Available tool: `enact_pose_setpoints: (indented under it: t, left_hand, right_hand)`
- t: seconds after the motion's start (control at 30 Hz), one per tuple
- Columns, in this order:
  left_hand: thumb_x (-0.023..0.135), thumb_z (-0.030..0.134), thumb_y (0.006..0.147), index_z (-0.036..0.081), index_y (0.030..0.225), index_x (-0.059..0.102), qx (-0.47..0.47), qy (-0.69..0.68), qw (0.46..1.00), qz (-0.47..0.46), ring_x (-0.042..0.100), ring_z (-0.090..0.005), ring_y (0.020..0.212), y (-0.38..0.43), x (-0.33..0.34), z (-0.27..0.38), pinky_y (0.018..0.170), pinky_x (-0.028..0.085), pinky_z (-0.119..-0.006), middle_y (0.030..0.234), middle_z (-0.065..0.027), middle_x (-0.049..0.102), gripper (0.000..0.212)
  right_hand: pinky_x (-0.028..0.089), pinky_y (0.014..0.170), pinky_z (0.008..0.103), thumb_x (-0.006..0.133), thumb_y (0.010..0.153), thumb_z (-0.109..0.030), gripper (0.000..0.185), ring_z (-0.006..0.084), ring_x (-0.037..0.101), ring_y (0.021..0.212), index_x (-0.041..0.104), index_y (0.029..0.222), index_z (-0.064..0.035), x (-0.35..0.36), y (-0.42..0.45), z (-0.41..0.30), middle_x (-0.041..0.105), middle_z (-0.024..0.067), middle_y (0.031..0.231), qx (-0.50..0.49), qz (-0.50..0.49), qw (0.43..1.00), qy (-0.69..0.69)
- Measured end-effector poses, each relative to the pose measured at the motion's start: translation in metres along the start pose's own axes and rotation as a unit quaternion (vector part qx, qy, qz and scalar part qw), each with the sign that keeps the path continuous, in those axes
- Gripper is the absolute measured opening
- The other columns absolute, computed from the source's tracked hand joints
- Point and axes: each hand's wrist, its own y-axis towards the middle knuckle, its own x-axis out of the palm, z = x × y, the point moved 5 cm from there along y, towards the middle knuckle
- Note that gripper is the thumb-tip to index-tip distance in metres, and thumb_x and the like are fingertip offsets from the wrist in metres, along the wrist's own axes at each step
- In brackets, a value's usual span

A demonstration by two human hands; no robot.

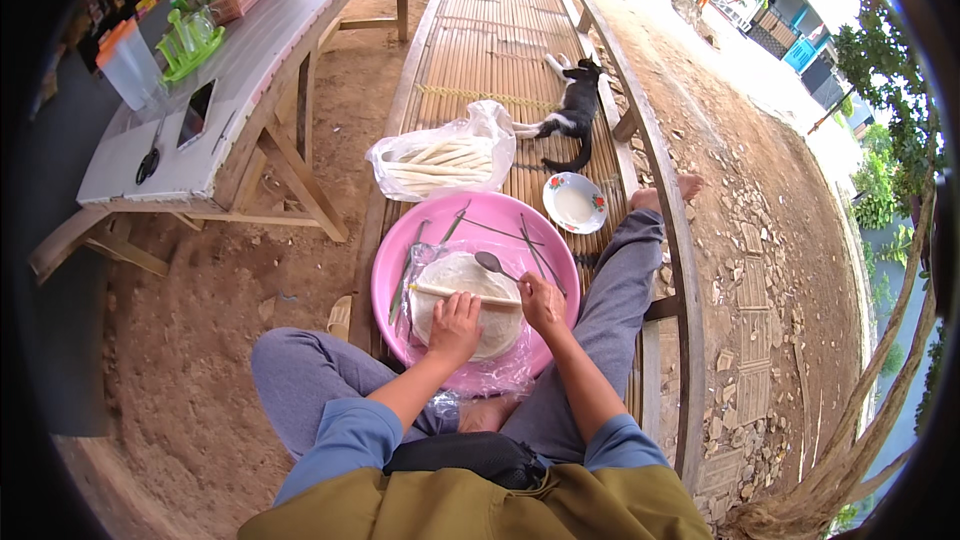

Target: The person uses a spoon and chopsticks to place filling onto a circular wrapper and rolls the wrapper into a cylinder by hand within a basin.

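Note:
A large pink plastic basin point(388, 259) lies before me, and in it a thin round sheet of dough point(491, 334) rests on clear plastic film point(517, 375). A pale stick-like roll point(431, 289) lies across the sheet. My left hand point(456, 322) is laid over the roll and the sheet, fingers together; whether it grips the roll is not plain. My right hand point(541, 301) holds a dark spoon point(491, 263), its bowl pointing up and left, near the roll's right end. Thin green strips point(454, 226) of leaf or stem lie around the basin's inside.
Beyond the basin, a plastic bag point(484, 127) holds several pale rolls point(442, 165). A flowered bowl point(576, 202) of whitish liquid stands beside it. A black-and-white cat point(579, 105) lies on the bamboo bench point(487, 22). A wooden rail point(664, 165) runs right; a table point(255, 30) stands left.

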Motion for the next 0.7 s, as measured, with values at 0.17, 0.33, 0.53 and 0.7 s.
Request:
enact_pose_setpoints:
  t: [0.17,0.33,0.53,0.7]
  left_hand:
    - [0.06,0.028,0.073,0.006,0.119,0.044,-0.003,0.0,1.0,0.001,0.037,-0.0245,0.118,0.001,0.005,-0.002,0.096,0.028,-0.046,0.121,-0.0102,0.044,0.054]
    - [0.06,0.028,0.073,0.006,0.12,0.044,0.001,-0.004,1.0,0.009,0.037,-0.0245,0.118,-0.001,0.004,-0.002,0.096,0.028,-0.046,0.121,-0.01,0.044,0.054]
    - [0.061,0.028,0.073,0.006,0.121,0.043,-0.006,-0.016,1.0,-0.002,0.035,-0.0245,0.119,0.001,0.004,-0.003,0.096,0.027,-0.046,0.122,-0.0101,0.043,0.056]
    - [0.061,0.028,0.074,0.006,0.123,0.041,-0.005,-0.01,1.0,-0.004,0.034,-0.0243,0.121,0.001,0.002,-0.001,0.096,0.026,-0.047,0.125,-0.0102,0.042,0.058]
  right_hand:
    - [0.044,0.062,0.0421,0.055,0.08,-0.022,0.012,0.0327,0.059,0.072,0.059,0.085,-0.0121,0.009,-0.001,-0.01,0.061,0.013,0.075,0.004,-0.042,0.999,-0.018]
    - [0.045,0.062,0.0415,0.055,0.079,-0.025,0.014,0.0313,0.06,0.069,0.06,0.085,-0.0133,-0.009,0.009,0.004,0.062,0.0116,0.072,0.045,0.01,0.999,-0.007]
    - [0.045,0.064,0.0421,0.054,0.079,-0.024,0.015,0.0321,0.06,0.073,0.06,0.086,-0.0126,-0.015,-0.007,0.019,0.062,0.0131,0.075,0.074,-0.058,0.995,-0.029]
    - [0.045,0.065,0.0442,0.053,0.08,-0.024,0.013,0.0346,0.059,0.075,0.058,0.086,-0.0135,-0.017,-0.005,0.019,0.062,0.0143,0.077,0.047,-0.067,0.995,-0.051]
